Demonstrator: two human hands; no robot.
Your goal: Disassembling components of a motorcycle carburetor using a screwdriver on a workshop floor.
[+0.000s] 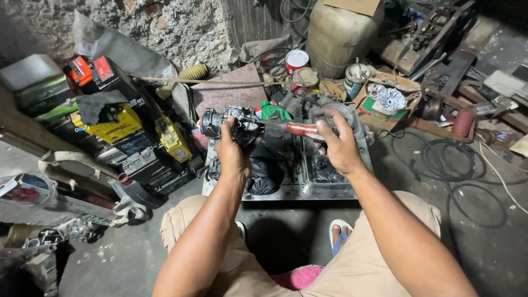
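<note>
At the centre of the head view, the left hand [232,155] is gripping a small grey metal engine part, like a carburettor [223,122], with the fingers closed fully around its body. The right hand [338,146] is holding a screwdriver with a red handle [300,130], fingers wrapped tight on the handle, and its shaft is pointing toward 9 o'clock into the part. Both are being held in the air just above a metal tray [330,190] on the floor. The tip seems to be engaged with the part, so the work looks to be in the middle; I cannot tell which screws are already out. The part is staying in one piece as far as it shows.

At 9 o'clock, old batteries [118,124] are standing in a heap. At 12 o'clock a rough wall and a large pale canister [335,36] are showing. At 3 o'clock black cables [456,165] are lying on the dirty concrete floor.
</note>
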